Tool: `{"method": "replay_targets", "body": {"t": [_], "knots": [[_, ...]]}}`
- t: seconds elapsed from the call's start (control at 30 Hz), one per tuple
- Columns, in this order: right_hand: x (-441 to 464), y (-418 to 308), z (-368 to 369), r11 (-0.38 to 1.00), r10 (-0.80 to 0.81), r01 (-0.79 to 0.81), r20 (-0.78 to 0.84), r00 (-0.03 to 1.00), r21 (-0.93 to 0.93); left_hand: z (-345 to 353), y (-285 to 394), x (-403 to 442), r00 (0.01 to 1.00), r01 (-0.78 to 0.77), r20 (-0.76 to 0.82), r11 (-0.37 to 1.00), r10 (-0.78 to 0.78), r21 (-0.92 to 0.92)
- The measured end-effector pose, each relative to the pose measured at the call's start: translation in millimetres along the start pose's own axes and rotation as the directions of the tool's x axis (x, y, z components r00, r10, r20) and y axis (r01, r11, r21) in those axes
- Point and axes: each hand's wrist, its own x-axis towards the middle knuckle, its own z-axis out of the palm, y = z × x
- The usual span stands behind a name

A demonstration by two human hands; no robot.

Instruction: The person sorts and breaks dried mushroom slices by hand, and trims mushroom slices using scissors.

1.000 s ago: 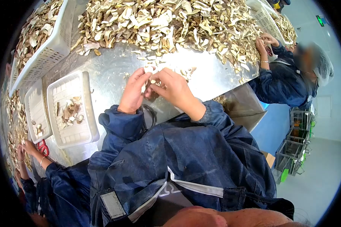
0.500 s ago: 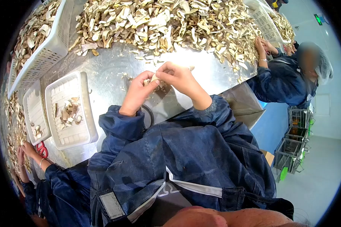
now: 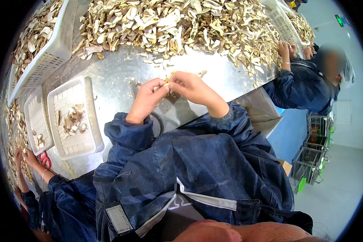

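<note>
My left hand [image 3: 148, 99] and my right hand [image 3: 195, 90] meet fingertip to fingertip over the metal table [image 3: 113, 72]. Between their pinched thumbs and forefingers is a small pale mushroom piece [image 3: 167, 85], mostly covered by the fingers. Small scraps lie on the metal just beyond and beneath the hands. A large heap of dried mushroom slices [image 3: 173, 28] spreads across the back of the table. The dark loop of a handle [image 3: 159, 123] shows beside my left wrist.
A white tray [image 3: 97, 129] with some pieces is at the left, next to a smaller tray [image 3: 29, 117]. Crates of slices [image 3: 48, 60] stand at both back corners. Red-handled scissors [image 3: 44, 160] lie near a co-worker's hands at lower left. Another person [image 3: 306, 86] works at the right.
Both hands have come together at the fingertips, and my right hand has turned and moved slightly right. The co-worker's hands at the right have shifted a little.
</note>
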Motion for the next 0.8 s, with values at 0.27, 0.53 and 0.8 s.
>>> {"method": "replay_targets", "body": {"t": [0.27, 0.53, 0.8], "knots": [[3.4, 18.4, 2.4, 0.923, 0.063, -0.095, 0.095, 0.993, 0.372, 2.0, 8.5, -3.9, 1.0, -0.016, -0.006, 1.0, 0.016, 0.026], [6.5, 11.2, -9.1, 0.822, 0.168, -0.187, 0.084, 0.982, 0.539, -3.4, -1.6, -1.3, 0.999, 0.022, -0.02, 0.991, -0.025, -0.132], [20.9, 2.4, -6.6, 0.968, -0.097, 0.007, -0.346, 0.933, -0.251, -1.1, 3.7, -1.4, 0.993, -0.012, -0.117, 0.96, -0.022, -0.279]]}}
